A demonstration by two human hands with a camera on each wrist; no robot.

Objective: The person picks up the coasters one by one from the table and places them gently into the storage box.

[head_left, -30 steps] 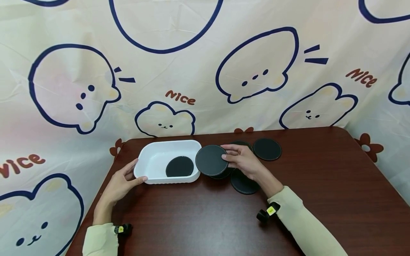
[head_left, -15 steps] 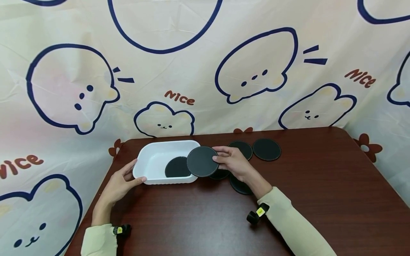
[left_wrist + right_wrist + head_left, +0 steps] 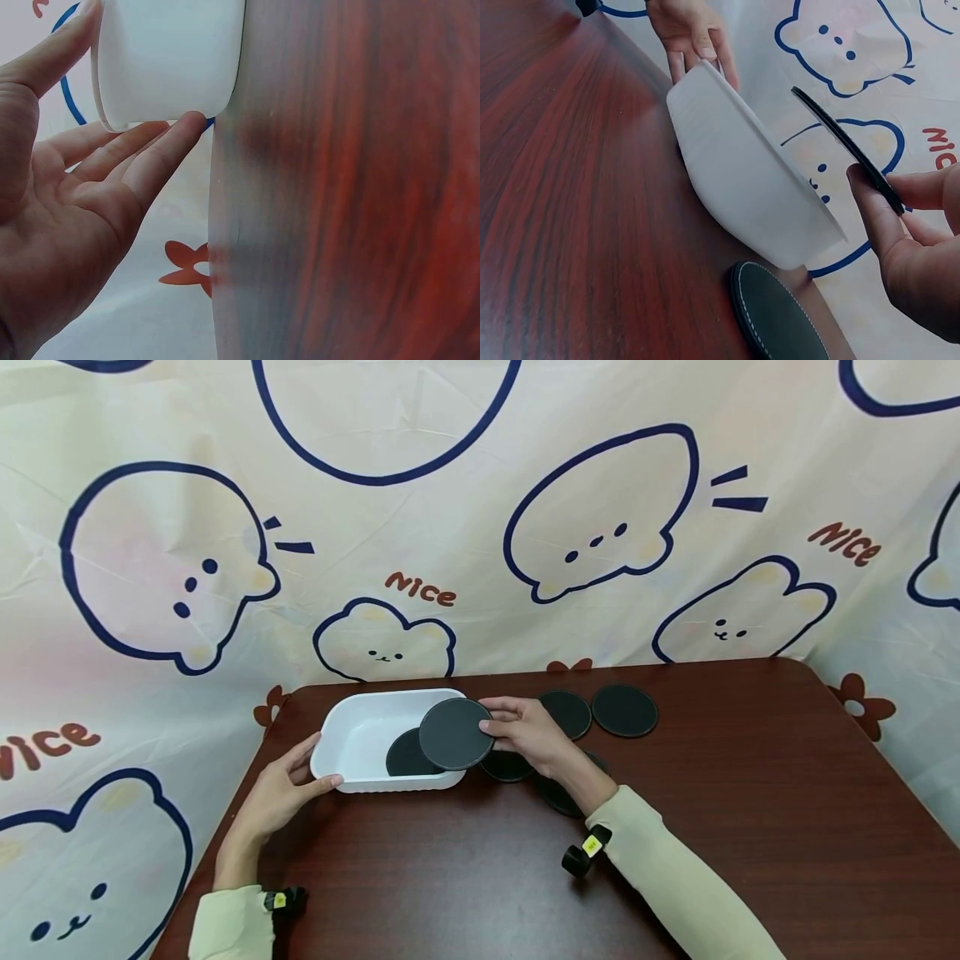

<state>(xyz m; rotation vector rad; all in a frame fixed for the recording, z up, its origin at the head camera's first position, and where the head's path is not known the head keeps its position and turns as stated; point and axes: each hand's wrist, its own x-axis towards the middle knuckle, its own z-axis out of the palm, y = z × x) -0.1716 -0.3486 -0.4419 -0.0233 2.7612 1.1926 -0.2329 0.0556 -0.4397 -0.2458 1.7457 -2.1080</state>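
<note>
My left hand (image 3: 279, 797) holds the left end of a white plastic tray (image 3: 348, 731), thumb at the near corner and fingers along the end wall. In the left wrist view the fingers reach round the tray's end (image 3: 169, 64). With thumb and fingers my right hand (image 3: 534, 735) pinches a round black coaster (image 3: 454, 734) by its right edge. That coaster is raised over the tray's right end; the right wrist view shows it tilted, edge-on (image 3: 847, 146), above the rim. Partly hidden behind it, another black coaster (image 3: 405, 757) lies inside the tray.
Several more black coasters lie on the dark wooden table (image 3: 450, 877), right of the tray: one coaster (image 3: 506, 767) beside its right end, one (image 3: 557, 797) partly under the right forearm, two farther back (image 3: 570, 714). A patterned cloth (image 3: 480, 527) hangs behind the table.
My right hand has moved left with its coaster, from beside the tray to over its right end, uncovering coasters on the table. The left hand stays on the tray.
</note>
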